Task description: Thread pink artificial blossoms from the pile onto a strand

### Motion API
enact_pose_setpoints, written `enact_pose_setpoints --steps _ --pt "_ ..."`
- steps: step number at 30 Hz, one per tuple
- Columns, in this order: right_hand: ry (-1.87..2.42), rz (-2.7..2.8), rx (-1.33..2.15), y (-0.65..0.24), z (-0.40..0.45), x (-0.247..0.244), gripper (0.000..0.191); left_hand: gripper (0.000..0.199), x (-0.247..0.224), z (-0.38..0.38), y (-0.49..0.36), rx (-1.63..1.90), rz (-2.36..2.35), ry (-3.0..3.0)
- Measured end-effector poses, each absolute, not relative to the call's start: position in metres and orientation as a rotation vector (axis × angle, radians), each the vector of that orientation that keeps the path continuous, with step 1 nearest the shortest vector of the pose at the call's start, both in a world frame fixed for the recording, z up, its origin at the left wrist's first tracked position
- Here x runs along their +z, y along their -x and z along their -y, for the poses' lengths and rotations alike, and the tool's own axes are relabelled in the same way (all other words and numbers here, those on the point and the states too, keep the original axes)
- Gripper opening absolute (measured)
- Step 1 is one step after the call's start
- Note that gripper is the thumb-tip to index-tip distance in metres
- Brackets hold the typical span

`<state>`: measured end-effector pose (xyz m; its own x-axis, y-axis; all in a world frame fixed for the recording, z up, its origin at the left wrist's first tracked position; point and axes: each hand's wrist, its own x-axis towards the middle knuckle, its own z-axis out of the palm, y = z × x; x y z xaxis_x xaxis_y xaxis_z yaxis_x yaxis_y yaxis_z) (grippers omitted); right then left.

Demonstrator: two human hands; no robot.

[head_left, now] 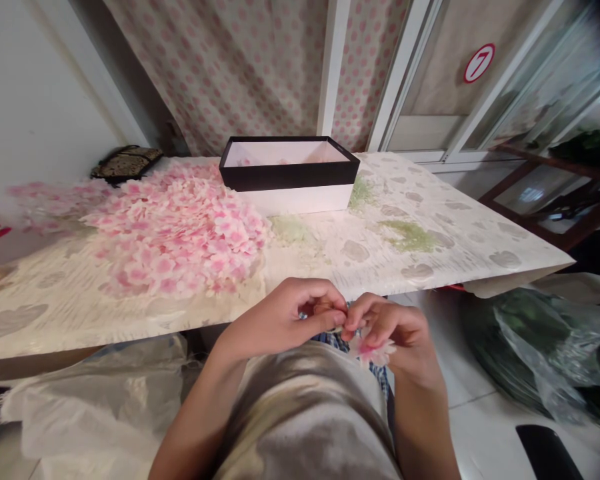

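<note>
In front of my body, just off the table's front edge, my two hands meet at the fingertips. My right hand (400,327) is closed on a pink and white artificial flower (373,352), whose petals hang below the fingers. My left hand (297,317) is pinched, thumb against forefinger; a small pale greenish bit shows at its fingertips, too small to name. A large heap of similar pink blossoms (180,227) lies on the table to the left. Behind it stands a white box with a black rim (300,177), some pink showing inside.
A patterned cloth covers the table (460,247). Small piles of thin green pieces (410,235) lie near the box. A dark patterned case (127,162) sits at the back left. Plastic bags (100,407) hang below left; a plastic-wrapped green bundle (520,340) is on the right floor.
</note>
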<state>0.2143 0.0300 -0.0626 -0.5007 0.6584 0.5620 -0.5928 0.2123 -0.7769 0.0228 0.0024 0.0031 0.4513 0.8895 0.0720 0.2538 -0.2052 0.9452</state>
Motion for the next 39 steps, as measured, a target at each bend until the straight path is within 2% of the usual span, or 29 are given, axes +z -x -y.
enact_pose_setpoints --steps 9,15,25,32,39 --pt "0.229 1.574 1.360 -0.223 -0.028 -0.051 0.004 0.015 0.002 -0.002 -0.025 0.799 -0.966 -1.841" --pt "0.217 1.649 1.270 -0.226 -0.029 -0.051 0.012 0.012 0.005 0.000 -0.031 0.796 -0.936 -1.902" --pt "0.277 1.777 1.237 -0.238 -0.025 -0.047 0.002 0.015 0.000 0.003 -0.041 0.726 -0.857 -2.035" --pt "0.282 1.863 1.187 -0.240 -0.023 -0.044 0.008 0.011 -0.001 0.005 -0.046 0.674 -0.888 -2.079" --pt "0.188 1.798 1.333 -0.234 -0.029 -0.053 0.004 0.014 0.004 0.001 -0.029 0.687 -0.914 -1.974"
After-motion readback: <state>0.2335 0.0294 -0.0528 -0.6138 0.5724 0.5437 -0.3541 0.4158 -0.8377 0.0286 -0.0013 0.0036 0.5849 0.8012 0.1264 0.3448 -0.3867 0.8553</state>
